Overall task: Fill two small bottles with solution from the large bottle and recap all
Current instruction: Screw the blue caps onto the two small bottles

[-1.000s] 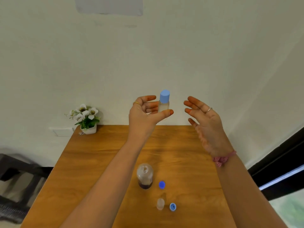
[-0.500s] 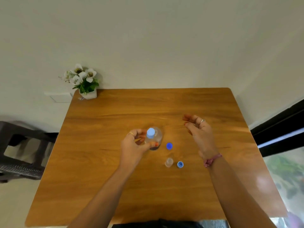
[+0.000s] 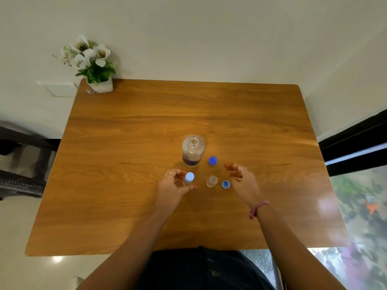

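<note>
Left hand (image 3: pixel 171 186): grip curled round the capped small bottle (image 3: pixel 188 178), just left of frame centre, low over the tabletop (image 3: pixel 125 143). Set down upright, base flat, then let go. Right hand (image 3: pixel 240 181): grip loose, holding nothing, beside the light blue cap (image 3: pixel 225 184) and open small bottle (image 3: pixel 212 181). Above these, large bottle (image 3: pixel 193 149) uncapped, dark blue cap (image 3: pixel 212 160) at its right. Probably next: fill, cap, without knocking neighbours.

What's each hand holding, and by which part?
Left hand grips the capped small bottle around its body, below the cap. Right hand holds nothing.
</note>
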Available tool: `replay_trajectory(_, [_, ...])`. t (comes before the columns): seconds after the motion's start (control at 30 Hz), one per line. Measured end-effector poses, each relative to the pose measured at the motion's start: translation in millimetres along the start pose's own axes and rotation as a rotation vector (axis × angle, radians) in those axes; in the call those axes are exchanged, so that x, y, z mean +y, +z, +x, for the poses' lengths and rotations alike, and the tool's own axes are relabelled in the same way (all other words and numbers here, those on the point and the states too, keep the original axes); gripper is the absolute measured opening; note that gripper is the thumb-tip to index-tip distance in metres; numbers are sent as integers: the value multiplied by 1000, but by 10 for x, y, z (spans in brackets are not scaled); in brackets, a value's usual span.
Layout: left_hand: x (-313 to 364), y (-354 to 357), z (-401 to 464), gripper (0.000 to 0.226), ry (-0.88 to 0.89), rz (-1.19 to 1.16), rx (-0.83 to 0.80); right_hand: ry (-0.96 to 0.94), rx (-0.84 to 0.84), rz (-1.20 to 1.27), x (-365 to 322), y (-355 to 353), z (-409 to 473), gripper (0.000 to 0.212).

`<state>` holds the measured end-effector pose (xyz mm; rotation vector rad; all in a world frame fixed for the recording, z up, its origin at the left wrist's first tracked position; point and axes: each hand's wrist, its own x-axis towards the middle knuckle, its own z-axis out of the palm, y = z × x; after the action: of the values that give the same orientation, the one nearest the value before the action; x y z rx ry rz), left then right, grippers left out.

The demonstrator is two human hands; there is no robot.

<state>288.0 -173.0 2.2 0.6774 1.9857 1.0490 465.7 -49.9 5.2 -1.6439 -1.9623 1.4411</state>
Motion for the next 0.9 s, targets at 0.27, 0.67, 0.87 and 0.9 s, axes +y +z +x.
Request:
replay_trajectory(0.27, [-131,127,30,50,-36,-47,16,-21,-129,-159,193,42,-4,53])
replay_trajectory(0.67, [-251,320,-386,70,-259,81,158,-133,-188,-272,271,-24,32,45])
replay_trajectory(0.87, [-156,633,-762,31,-56,149,-59,-157,-185,-229,378,-52,47,36])
replay_trajectory(0.9, [-113,692,-764,42,-36,147,-54,-165,-183,-220,382,-59,46,35])
